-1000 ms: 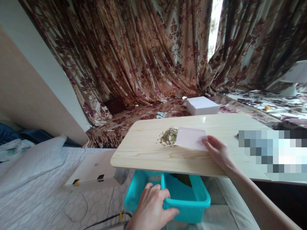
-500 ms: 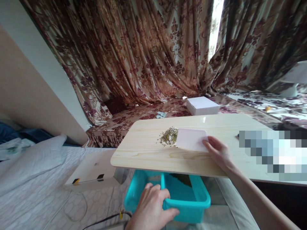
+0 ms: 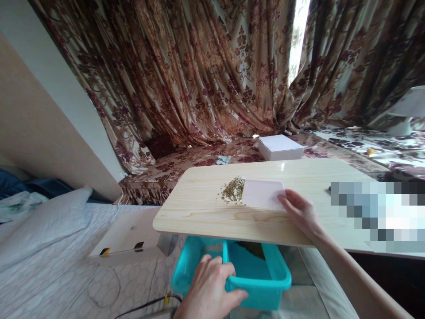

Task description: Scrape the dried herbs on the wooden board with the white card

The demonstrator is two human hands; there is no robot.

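On the light wood-grain tabletop [image 3: 206, 218] lies a small pile of mixed green and white beans or grains [image 3: 233, 189], with a few loose ones around it. My right hand [image 3: 300, 210] pinches the right end of a thin pale pink plastic sheet [image 3: 264, 193], whose left edge meets the pile. Below the table's front edge, a turquoise two-compartment bin [image 3: 259, 294] is partly covered by the tabletop. My left hand [image 3: 214, 285] grips its front rim near the divider, thumb outside. Green grains [image 3: 254, 249] lie in the right compartment; a little pale material [image 3: 214, 247] shows in the left.
A white box [image 3: 280, 147] stands behind the table on a flower-patterned surface, near a small pale cloth [image 3: 223, 160]. At left, a flat white carton [image 3: 133, 235] rests on the quilted bed [image 3: 59, 266]. A black cable [image 3: 146, 303] runs beside my left hand.
My right hand and the pink sheet have slid slightly left, its edge pressing closer into the pile. My left hand and the bin stay where they were.
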